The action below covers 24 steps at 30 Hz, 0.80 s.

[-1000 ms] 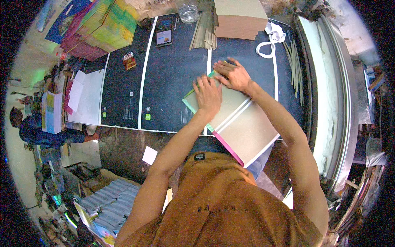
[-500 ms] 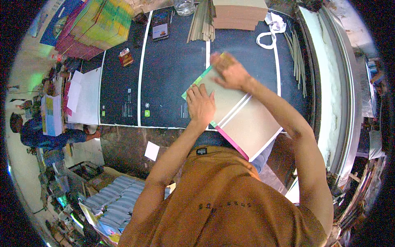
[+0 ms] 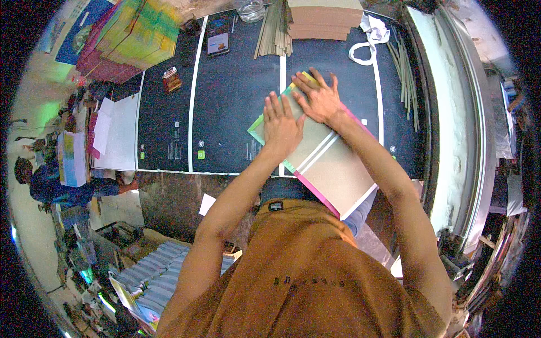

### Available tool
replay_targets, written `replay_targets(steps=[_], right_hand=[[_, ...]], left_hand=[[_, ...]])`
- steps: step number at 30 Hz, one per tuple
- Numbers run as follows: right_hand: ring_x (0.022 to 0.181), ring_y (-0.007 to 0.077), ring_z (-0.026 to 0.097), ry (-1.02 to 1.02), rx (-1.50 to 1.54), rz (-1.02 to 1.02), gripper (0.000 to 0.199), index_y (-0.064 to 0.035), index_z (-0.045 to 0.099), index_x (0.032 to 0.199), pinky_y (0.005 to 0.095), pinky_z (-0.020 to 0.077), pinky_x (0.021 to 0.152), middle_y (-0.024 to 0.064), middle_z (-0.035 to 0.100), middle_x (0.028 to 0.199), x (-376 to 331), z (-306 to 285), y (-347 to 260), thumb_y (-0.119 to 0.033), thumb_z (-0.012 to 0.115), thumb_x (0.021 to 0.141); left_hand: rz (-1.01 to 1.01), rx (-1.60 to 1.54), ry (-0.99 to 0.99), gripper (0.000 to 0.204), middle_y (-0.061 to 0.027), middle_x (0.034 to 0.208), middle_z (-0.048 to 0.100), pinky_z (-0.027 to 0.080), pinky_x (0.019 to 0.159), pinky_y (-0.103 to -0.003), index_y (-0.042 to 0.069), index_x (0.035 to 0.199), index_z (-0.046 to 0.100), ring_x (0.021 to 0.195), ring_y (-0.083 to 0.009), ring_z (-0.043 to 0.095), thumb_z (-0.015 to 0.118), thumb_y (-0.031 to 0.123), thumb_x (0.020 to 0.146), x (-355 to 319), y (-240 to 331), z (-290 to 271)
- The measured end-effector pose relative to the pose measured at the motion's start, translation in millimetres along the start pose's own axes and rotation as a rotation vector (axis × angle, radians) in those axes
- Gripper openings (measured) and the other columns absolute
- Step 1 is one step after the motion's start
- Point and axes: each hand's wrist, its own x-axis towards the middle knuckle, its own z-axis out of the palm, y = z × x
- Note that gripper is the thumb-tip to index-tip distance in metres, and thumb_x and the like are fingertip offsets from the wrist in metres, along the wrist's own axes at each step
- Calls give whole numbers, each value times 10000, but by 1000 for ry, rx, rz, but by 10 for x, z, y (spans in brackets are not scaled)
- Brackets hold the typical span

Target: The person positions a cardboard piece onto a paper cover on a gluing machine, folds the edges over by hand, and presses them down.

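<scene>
Your right hand is lying flat, fingers spread, on the far end of the book cover; your left hand is resting just beside it, fingers slightly apart. The cover is lying beneath both hands and extending back from them toward your lap, its white strips running nearer you than your right fingers. A stack of boards is standing ahead of that hand.
</scene>
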Motion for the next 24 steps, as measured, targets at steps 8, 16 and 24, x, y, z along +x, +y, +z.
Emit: replay_targets(steps=[8,16,24], right_hand=[[1368,242,470,39,-2,132,483,-190,610,1409,681,186,1146,-19,574,1477,-66,-27,-41,-433,442,1028],[1365,297,461,126,-18,142,478,-120,611,1367,626,260,1153,48,547,1489,-125,32,-21,-417,489,1013],[1469,495,305,-102,95,809,1054,-7,165,1613,670,141,1196,320,367,1557,-1862,-933,-744,-634,614,895]], left_hand=[[-170,-203,-730,728,-336,1442,495,348,1141,-588,-102,1401,481,1329,-511,482,450,516,1018,488,-495,-1162],[-86,32,318,650,-250,1579,374,212,1211,-601,-30,1479,437,1500,-439,272,427,461,1053,352,-578,-45],[-99,-925,516,468,-169,1356,553,357,1125,-468,2,1372,535,1312,-335,476,587,285,1003,525,-790,152]])
